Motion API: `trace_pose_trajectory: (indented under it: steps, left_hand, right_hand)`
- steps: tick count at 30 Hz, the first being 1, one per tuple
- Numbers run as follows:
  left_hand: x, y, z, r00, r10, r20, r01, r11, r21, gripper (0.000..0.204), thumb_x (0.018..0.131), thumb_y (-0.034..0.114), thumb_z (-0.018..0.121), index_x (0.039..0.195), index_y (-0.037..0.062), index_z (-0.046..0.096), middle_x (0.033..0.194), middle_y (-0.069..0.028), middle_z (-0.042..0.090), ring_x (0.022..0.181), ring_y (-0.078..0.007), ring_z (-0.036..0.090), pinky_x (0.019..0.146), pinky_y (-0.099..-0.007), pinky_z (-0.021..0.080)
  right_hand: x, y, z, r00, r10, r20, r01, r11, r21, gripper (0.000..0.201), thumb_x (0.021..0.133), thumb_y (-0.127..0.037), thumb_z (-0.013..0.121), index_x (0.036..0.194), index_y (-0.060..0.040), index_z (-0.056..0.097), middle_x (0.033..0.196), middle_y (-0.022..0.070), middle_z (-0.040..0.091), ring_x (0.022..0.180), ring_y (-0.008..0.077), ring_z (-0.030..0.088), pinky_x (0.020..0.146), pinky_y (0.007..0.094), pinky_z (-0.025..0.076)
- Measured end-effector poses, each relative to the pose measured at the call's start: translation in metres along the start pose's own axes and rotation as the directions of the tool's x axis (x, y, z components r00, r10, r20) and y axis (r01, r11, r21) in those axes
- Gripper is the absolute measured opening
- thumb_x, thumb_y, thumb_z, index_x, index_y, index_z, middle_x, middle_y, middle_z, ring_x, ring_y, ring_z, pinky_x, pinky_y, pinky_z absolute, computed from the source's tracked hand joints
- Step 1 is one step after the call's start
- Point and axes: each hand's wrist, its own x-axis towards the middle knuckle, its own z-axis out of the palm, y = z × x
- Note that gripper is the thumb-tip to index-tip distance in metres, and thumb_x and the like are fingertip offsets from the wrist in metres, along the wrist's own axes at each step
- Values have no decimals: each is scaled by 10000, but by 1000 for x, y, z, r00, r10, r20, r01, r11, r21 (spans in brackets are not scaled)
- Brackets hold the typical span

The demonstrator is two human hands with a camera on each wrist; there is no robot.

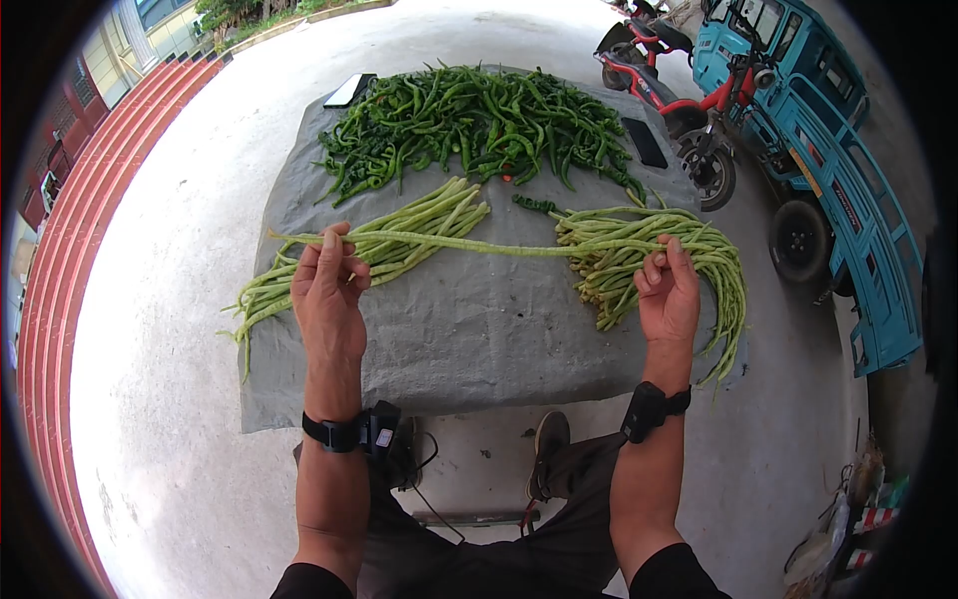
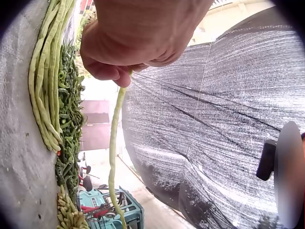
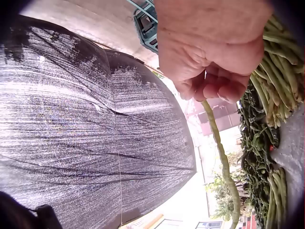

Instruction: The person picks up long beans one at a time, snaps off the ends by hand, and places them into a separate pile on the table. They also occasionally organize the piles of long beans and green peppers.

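Observation:
One long bean stretches nearly level between the two hands, above the grey sheet. At its left end the left hand pinches it between thumb and fingers; the left wrist view shows the bean hanging away from the fingertips. The right hand pinches the other end, and the bean curves away from it in the right wrist view. Behind the left hand lies a loose bundle of long beans. A thicker heap of long beans lies beneath and around the right hand, draping over the sheet's right edge.
A wide pile of green chili peppers covers the far part of the grey sheet. A dark phone lies at its right, a white-topped flat item at its left. Beyond stand a blue cargo tricycle and red steps.

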Motion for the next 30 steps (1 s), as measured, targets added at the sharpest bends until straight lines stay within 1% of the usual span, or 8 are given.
trace_pose_trajectory:
  steps: [14, 20, 22, 25, 28, 30]
  left_hand:
    - [-1, 1, 0, 1000, -6, 5, 6, 1000, 8, 273, 1059, 233, 663, 1239, 30, 700, 953, 13, 669, 761, -70, 616, 677, -234, 508]
    - [1, 1, 0, 1000, 24, -2, -24, 999, 30, 283, 1053, 256, 676, 1226, 33, 700, 966, 14, 665, 755, -70, 611, 662, -234, 484]
    - [1, 0, 0, 999, 43, -1, -43, 998, 48, 289, 1049, 269, 683, 1218, 35, 701, 970, 15, 664, 751, -69, 610, 659, -234, 477]
    - [1, 1, 1, 998, 68, -1, -68, 996, 59, 249, 1029, 297, 716, 1116, 65, 737, 935, 17, 680, 760, -55, 615, 652, -232, 478]
    - [0, 2, 4, 994, 90, -62, -83, 991, 108, 248, 1016, 304, 734, 1094, 69, 742, 974, 5, 710, 803, -59, 630, 668, -233, 475]
    - [3, 0, 1, 989, 132, -61, -120, 977, 175, 277, 1022, 321, 722, 1142, 71, 726, 986, 3, 707, 878, -69, 635, 696, -247, 483]
  right_hand:
    - [-2, 1, 5, 1000, 15, -12, -15, 999, -30, 230, 1042, -258, 688, 1152, -56, 669, 828, -21, 599, 674, 91, 526, 562, 275, 425]
    - [-5, 2, 12, 1000, 12, -19, -14, 994, -113, 219, 1032, -248, 698, 1133, -55, 668, 817, -17, 597, 660, 92, 535, 560, 275, 431]
    - [-5, 3, 15, 1000, 10, -19, -12, 991, -133, 182, 1034, -225, 696, 1092, -52, 684, 770, -16, 594, 630, 89, 540, 547, 277, 430]
    - [-6, 5, 19, 1000, 6, -8, -7, 984, -178, 161, 1033, -209, 697, 1061, -51, 690, 730, -15, 589, 607, 85, 540, 537, 276, 431]
    - [-7, 7, 17, 1000, 9, 17, -5, 978, -208, 156, 1033, -203, 696, 1058, -50, 685, 736, -15, 597, 606, 89, 550, 541, 280, 437]
    - [-7, 8, 18, 1000, 8, 23, -2, 973, -233, 142, 1027, -195, 703, 1046, -57, 681, 728, -18, 595, 598, 84, 548, 536, 276, 440]
